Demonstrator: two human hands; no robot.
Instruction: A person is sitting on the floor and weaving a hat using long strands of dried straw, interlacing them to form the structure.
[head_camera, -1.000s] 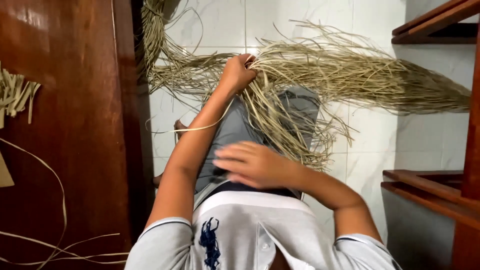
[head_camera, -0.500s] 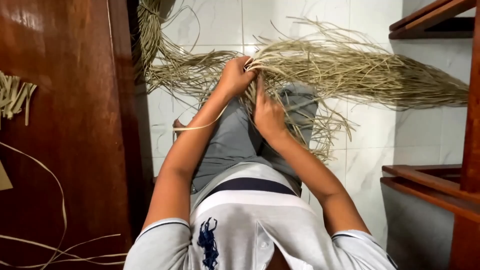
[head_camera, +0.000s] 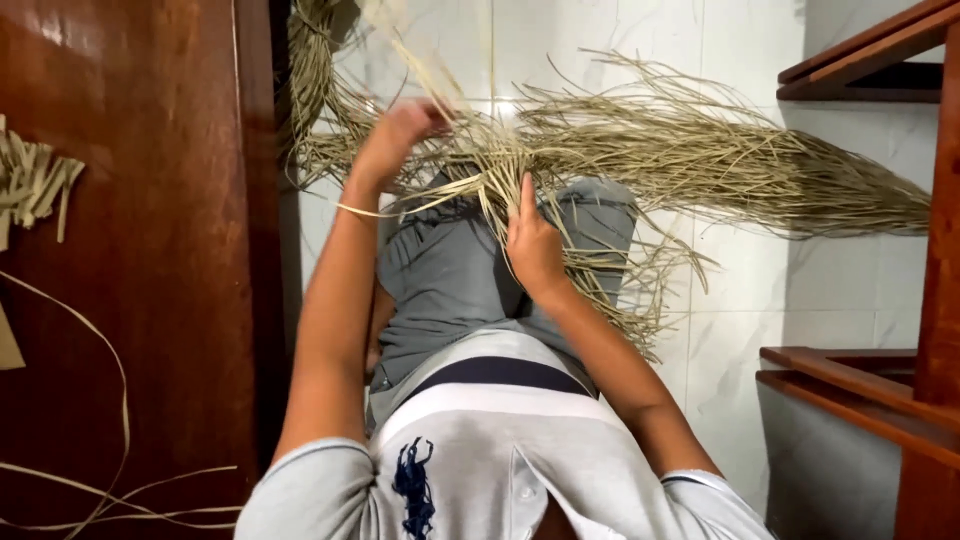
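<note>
A big bundle of dry straw-coloured grass strands (head_camera: 700, 160) lies across my lap and the white tiled floor. My left hand (head_camera: 400, 130) is raised and blurred, closed on a few strands that it lifts away from the bundle toward the upper left. My right hand (head_camera: 535, 245) presses on the bundle over my grey trousers (head_camera: 450, 280), fingers pointing up along the strands, pinning them down. A thin bangle sits on my left wrist.
A dark wooden door (head_camera: 150, 250) stands at the left, with loose strands (head_camera: 90, 400) and a small cut bunch (head_camera: 35, 185) against it. Wooden furniture frames (head_camera: 860, 380) stand at the right. More grass hangs at the top left (head_camera: 320, 60).
My right hand moved from my lap up onto the bundle. My left hand has lifted, pulling a few strands up and to the left.
</note>
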